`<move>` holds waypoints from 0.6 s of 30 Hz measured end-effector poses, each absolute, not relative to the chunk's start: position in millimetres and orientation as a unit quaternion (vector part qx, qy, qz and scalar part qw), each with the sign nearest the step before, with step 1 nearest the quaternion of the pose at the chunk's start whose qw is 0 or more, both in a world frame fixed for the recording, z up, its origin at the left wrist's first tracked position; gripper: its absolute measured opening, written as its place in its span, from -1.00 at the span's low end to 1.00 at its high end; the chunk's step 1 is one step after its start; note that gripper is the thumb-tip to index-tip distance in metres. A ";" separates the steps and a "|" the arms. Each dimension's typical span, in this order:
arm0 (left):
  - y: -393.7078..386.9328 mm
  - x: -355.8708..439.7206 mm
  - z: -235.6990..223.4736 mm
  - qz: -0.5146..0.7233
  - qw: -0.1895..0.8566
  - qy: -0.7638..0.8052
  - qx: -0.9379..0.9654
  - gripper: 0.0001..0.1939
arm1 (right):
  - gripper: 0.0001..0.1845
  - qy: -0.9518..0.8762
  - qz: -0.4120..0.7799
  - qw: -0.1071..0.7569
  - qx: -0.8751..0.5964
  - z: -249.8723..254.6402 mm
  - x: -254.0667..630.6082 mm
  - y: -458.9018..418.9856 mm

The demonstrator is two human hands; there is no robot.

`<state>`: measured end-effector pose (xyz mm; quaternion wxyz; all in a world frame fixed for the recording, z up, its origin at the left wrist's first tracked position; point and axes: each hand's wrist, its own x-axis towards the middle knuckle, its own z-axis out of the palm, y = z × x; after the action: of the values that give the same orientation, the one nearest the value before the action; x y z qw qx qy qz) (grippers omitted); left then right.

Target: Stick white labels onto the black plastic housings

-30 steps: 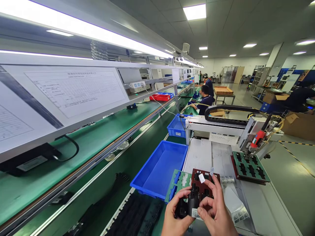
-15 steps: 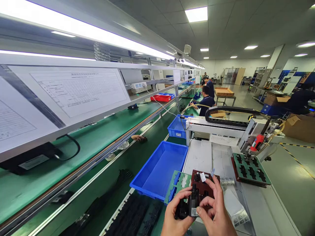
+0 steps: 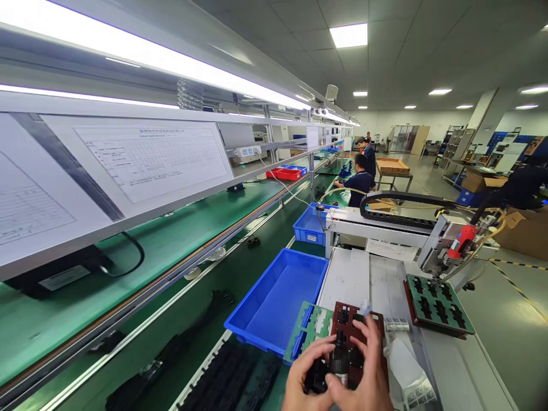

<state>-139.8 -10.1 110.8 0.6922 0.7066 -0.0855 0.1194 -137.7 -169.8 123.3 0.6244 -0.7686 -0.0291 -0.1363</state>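
Note:
A black plastic part (image 3: pixel 339 358) with a narrow round tip is held low in front of me. My left hand (image 3: pixel 306 371) wraps around it from the left, with another dark rounded piece under its fingers. My right hand (image 3: pixel 363 374) closes on it from the other side, its thumb pressing over a small printed label (image 3: pixel 343 378) on the part's lower face. A pale sticker (image 3: pixel 365 309), blurred, clings to a raised right fingertip. Behind the hands lie a dark red fixture plate (image 3: pixel 379 321) with black parts and a green plate with cut-outs (image 3: pixel 306 311).
A blue bin (image 3: pixel 274 305) stands left of the plates; a smaller blue bin (image 3: pixel 310 234) is behind it. Rolled label sheets (image 3: pixel 417 388) lie to the right. A gantry machine with a red tool (image 3: pixel 461 241) stands over a green fixture (image 3: pixel 439 302). Co-workers sit farther along the green belt.
My right thumb has moved over the label, and its fingers have come in around the part. One of two fingertip stickers is out of sight. A hand across the belt has gone.

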 end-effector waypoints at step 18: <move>7.0 -120.7 92.8 -0.186 0.937 0.147 0.257 -0.20 | -0.18 -0.088 -0.120 0.597 -0.788 -37.5 27.1 -176.4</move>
<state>-120.7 7.0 92.8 0.9368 0.2571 0.1475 -0.1858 27.1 -176.4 -37.5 0.5973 -0.7881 -0.0881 -0.1198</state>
